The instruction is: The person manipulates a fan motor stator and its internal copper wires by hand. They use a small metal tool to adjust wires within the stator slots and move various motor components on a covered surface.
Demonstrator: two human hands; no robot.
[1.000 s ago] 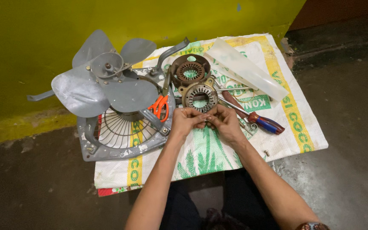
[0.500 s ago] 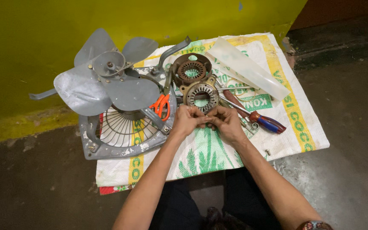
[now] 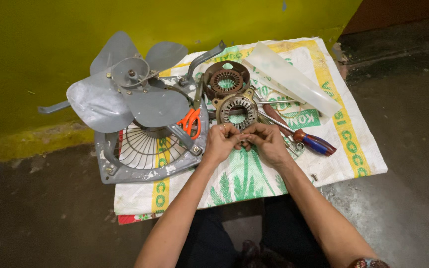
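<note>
While both hands stay together, I pinch a small hidden part between left hand point(image 3: 220, 143) and right hand point(image 3: 266, 141), just near the stator core point(image 3: 238, 110); nothing has shifted.

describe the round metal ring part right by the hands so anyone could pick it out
Start at the white woven sack spread on the floor by the yellow wall. Just beyond the left hand and right hand lies the silvery slotted ring. Unlike the rusty brown ring behind it, it is pale metal and nearest the fingertips.
</note>
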